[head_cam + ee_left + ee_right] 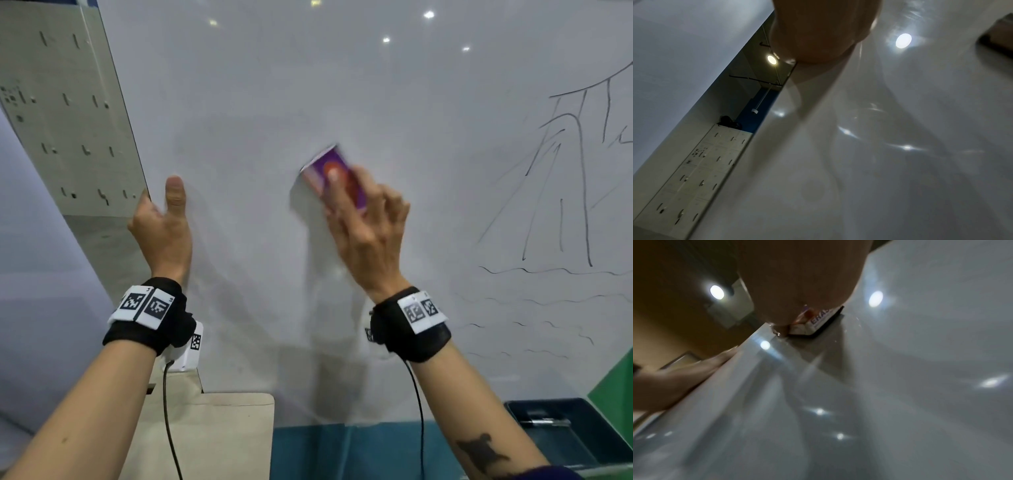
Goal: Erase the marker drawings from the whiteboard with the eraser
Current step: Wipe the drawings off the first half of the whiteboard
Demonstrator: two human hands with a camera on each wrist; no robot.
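Ceiling lamps are mirrored as bright spots on the glossy whiteboard (260, 102), which fills most of the head view and is seen at a grazing angle by both wrist cameras. Its left edge is gripped by the left hand (164, 222): the thumb is laid flat on the front face while the other fingers are hidden behind the edge, presumably so that the board is steadied against the rubbing. The purple eraser (337, 176) is pressed flat to the board near the middle by the right hand (366, 222), whose fingers (337, 192) are curled over its back; its dark pad is seen touching the surface in the right wrist view (818, 324). Around the eraser the surface is wiped, with only a faint haze. The marker drawings (561, 192), line sketches above wavy strokes, are left untouched well to the right, so the work is judged far from finished. A dark tray (548, 428) is seen at the lower right.
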